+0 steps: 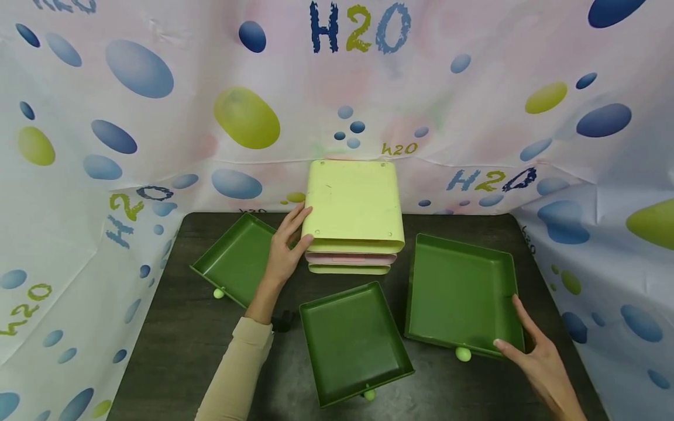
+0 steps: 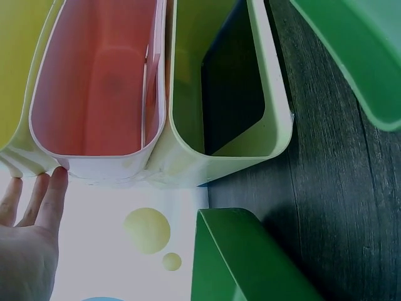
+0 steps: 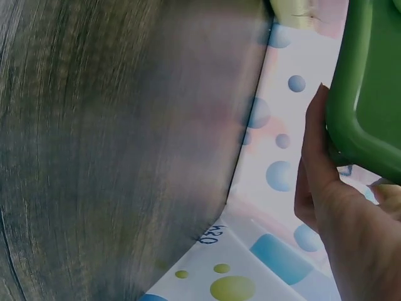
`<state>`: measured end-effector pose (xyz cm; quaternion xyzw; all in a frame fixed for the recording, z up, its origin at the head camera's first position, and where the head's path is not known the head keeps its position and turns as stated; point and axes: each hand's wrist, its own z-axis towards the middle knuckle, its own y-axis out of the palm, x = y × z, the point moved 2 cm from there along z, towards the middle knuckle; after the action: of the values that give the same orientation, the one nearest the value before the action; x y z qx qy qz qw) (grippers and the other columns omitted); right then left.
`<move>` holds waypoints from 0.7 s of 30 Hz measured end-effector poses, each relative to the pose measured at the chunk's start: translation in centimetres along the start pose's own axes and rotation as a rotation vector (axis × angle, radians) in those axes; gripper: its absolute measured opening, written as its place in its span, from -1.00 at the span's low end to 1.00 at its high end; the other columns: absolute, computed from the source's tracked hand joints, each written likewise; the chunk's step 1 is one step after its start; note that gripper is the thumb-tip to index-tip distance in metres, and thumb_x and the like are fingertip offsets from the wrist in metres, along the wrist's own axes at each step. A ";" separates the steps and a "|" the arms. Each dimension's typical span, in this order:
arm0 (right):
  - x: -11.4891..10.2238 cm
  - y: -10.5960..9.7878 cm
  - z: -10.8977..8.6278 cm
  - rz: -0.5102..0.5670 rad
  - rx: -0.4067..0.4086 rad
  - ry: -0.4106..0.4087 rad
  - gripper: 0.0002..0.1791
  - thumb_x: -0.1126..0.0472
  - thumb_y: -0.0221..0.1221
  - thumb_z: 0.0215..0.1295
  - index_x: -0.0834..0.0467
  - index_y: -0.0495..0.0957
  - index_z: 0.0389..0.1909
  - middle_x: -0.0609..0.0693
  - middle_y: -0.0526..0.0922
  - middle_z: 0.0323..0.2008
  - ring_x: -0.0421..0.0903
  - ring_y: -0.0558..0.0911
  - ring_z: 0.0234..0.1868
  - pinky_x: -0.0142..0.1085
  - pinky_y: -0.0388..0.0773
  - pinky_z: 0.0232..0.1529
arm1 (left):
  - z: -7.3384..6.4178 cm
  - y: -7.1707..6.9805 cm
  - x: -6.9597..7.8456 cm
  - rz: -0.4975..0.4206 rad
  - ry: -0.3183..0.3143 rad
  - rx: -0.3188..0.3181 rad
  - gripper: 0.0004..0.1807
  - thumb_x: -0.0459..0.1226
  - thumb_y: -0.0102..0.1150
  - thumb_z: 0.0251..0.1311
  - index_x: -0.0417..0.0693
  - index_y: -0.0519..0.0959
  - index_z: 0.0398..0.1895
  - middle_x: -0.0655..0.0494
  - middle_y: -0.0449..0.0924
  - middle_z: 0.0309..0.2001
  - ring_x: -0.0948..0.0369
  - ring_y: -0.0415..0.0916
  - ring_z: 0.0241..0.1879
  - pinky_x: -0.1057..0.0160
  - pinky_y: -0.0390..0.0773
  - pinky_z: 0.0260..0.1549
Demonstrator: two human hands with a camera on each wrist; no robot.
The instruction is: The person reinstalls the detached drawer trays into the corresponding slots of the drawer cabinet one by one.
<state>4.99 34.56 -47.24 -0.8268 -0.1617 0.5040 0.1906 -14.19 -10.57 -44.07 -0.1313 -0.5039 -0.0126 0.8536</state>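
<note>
A small stacked drawer frame point(image 1: 353, 202), pale yellow with a pink middle section, stands at the back of the table. My left hand point(image 1: 284, 251) rests against its left side, fingers nearly straight. In the left wrist view its sections are open-fronted and hollow, and the fingertips touch the outside near the pink section point(image 2: 116, 81). At the right, my right hand point(image 1: 537, 356) grips a green drawer point(image 1: 463, 292) at its near right corner, thumb over the front edge. The right wrist view shows fingers along the outer wall of this drawer point(image 3: 351, 119), which looks raised off the table.
A second green drawer point(image 1: 353, 345) lies turned at the front middle. Another point(image 1: 231, 257) sits at the left, partly behind my left arm. Each has a light green round knob. A patterned cloth point(image 1: 337, 88) hangs behind and beside the dark table point(image 1: 174, 351).
</note>
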 end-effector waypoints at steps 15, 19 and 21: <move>-0.6 0.3 -1.1 -0.045 -0.027 -0.059 0.03 -0.01 0.20 0.42 -0.40 -0.43 0.53 0.21 -0.44 0.56 0.54 -0.34 0.43 0.56 -0.26 0.17 | 0.1 0.1 -0.6 -0.013 0.003 -0.005 -0.44 -0.42 0.12 0.38 -0.39 0.30 0.41 -0.34 0.08 0.48 -0.16 0.20 0.41 -0.17 0.46 0.14; -0.7 0.2 -1.6 -0.058 -0.040 -0.067 0.03 0.01 0.21 0.42 -0.40 -0.40 0.54 0.27 -0.39 0.56 0.57 -0.27 0.42 0.57 -0.20 0.15 | 0.0 0.1 -0.6 -0.015 0.009 0.000 -0.44 -0.48 0.10 0.35 -0.40 0.30 0.40 -0.35 0.08 0.47 -0.17 0.21 0.40 0.03 0.49 0.17; -0.8 0.3 -1.8 -0.066 -0.045 -0.074 0.03 0.02 0.21 0.41 -0.40 -0.38 0.55 0.24 -0.38 0.56 0.57 -0.26 0.42 0.57 -0.19 0.14 | 0.0 0.1 -0.6 -0.016 0.013 0.007 -0.44 -0.53 0.09 0.33 -0.40 0.31 0.40 -0.36 0.08 0.47 -0.18 0.21 0.40 0.19 0.49 0.16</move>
<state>6.29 33.65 -46.02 -0.8060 -0.2068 0.5238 0.1825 -14.47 -10.56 -44.61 -0.1243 -0.4996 -0.0184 0.8571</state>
